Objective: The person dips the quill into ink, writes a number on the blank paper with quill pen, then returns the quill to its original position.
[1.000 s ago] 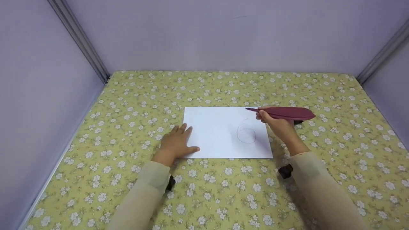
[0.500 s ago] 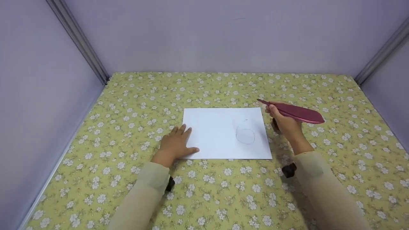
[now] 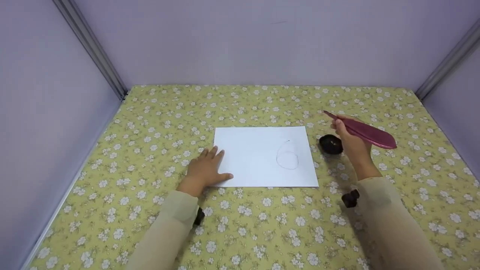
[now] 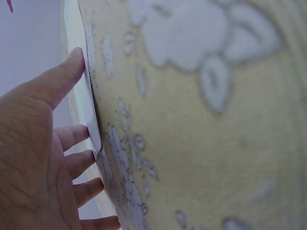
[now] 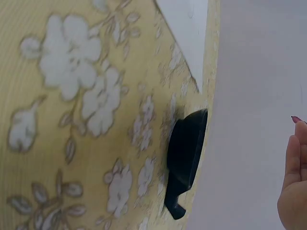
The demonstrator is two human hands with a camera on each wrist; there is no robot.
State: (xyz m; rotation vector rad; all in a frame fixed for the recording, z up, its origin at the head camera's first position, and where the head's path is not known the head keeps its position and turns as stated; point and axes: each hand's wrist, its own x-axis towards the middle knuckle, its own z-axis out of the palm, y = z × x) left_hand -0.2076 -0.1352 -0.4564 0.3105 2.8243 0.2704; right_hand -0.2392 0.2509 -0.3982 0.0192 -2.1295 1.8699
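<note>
A white sheet of paper [image 3: 247,153] lies on the flowered cloth, with a thin drawn line shaped like a 6 on its right half. My left hand [image 3: 204,168] rests on the paper's left edge, fingers spread; in the left wrist view, the thumb and fingertips touch the sheet [image 4: 82,91]. Above the cloth, beyond the paper's right edge, my right hand [image 3: 354,144] pinches a dark red feather-shaped pen [image 3: 369,133], its tip pointing up and left. Just left of that hand stands a small round black holder [image 3: 331,144]; the right wrist view shows the holder [image 5: 184,153] with a curved projection.
The yellow cloth [image 3: 131,210] with white flowers covers the table. Pale panels [image 3: 240,48] enclose the back and both sides, with metal posts in the corners. A dark wrist-worn device [image 3: 350,198] hangs under the right sleeve.
My right hand has lifted the pen off the paper and carried it right, past the black holder, which is now uncovered. My left hand stays in place.
</note>
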